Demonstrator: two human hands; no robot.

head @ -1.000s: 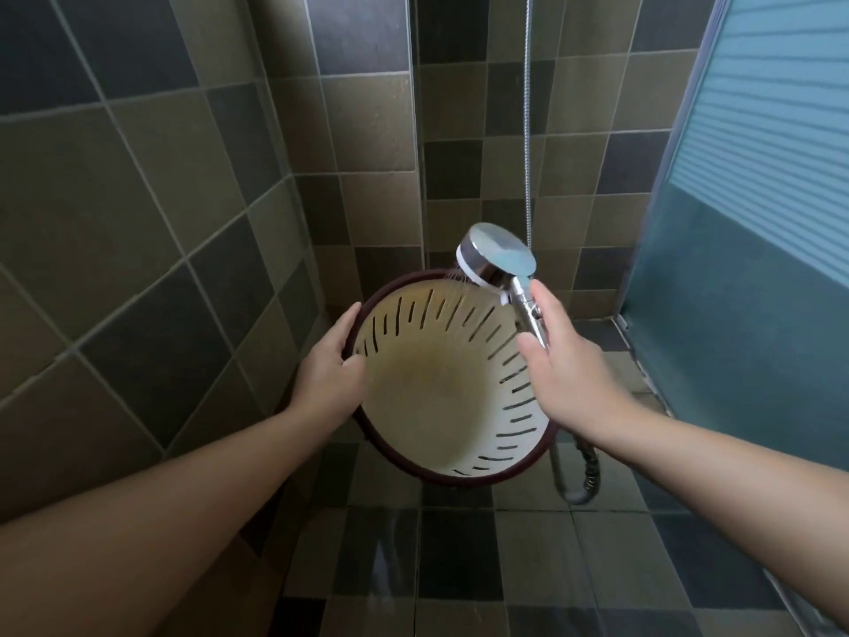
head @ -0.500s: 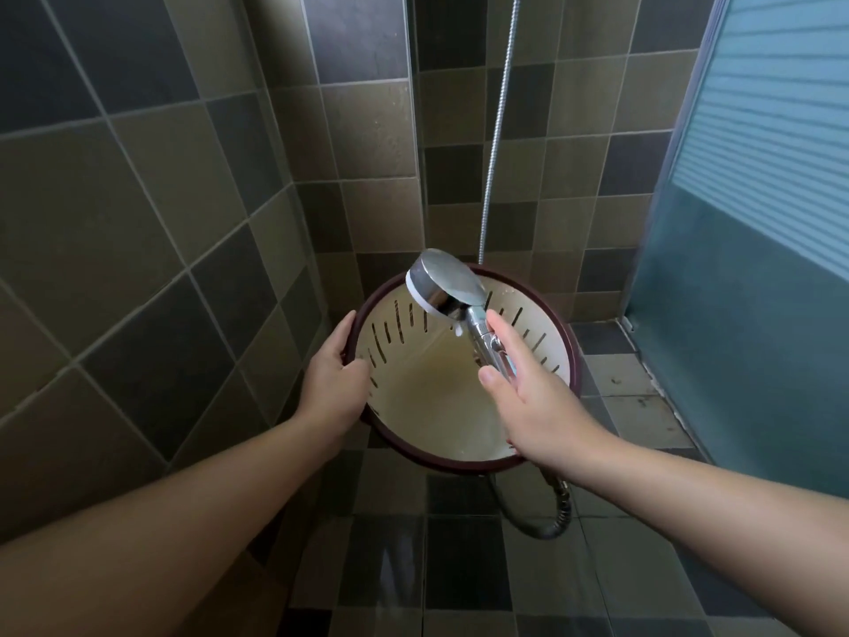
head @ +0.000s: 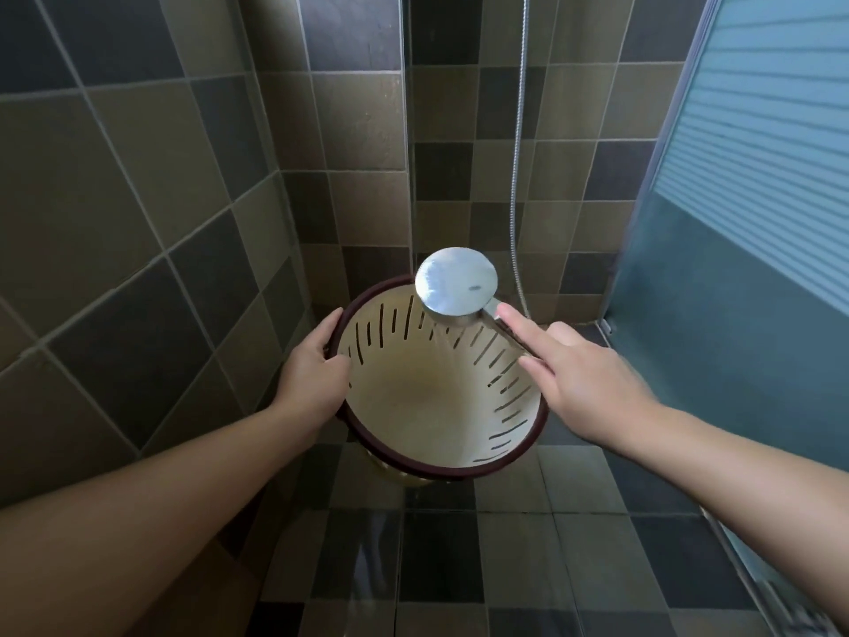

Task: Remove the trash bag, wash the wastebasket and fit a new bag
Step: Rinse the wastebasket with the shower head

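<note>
In the tiled shower corner, at the left, the left hand (head: 317, 383) grips the dark rim of the one wastebasket (head: 413, 406), with the thumb inside and the fingers curled round the outside. The basket is held above the floor tiles (head: 436, 544), tilted so that its mouth opens toward the person and its long axis runs away and downward to the floor. I count one basket, cream inside with slots in the wall, and no bag in it.

Over the far edge of the rim hangs the single shower head (head: 456, 280); its round back faces us and its spray face points down into the basket. Thin streams of water seem to fall on the inner wall. To the right, the right hand (head: 579, 383) holds the handle of the shower head, the index finger laid straight along it and the other fingers wrapped under it. One metal hose (head: 518, 177) hangs down the wall behind.

The basket lies left of and below the right hand's fingers, so the left hand is nearer to turn it. I judge the washing is in progress; a new bag is not yet fitted.
</note>
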